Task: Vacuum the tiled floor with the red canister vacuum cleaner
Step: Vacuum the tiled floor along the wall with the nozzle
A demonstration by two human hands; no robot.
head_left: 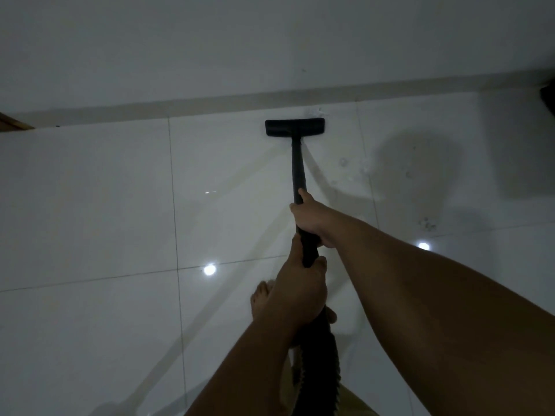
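Right hand: our right hand [310, 219] is the forward one on the black wand [300, 175], fingers curled fully round the tube and the thumb lying along its top towards the floor head.
Left hand: our left hand [295, 291] grips the near end of the wand just behind the right, fingers wrapped tight with no gap, where the tube meets the ribbed black hose [321, 361].
Floor head: the flat black floor head [294, 127] sits flat on the glossy white tiled floor [90, 205], just short of the pale skirting strip [180, 105] at the foot of the wall [210, 40].
Hose: it runs from under our left hand down out of view at the bottom edge; we cannot see the canister.
Debris: pale specks [354, 169] lie on the tiles to the right of the wand.
Foot: a bare foot [261, 298] stands on the tile just left of our left hand.
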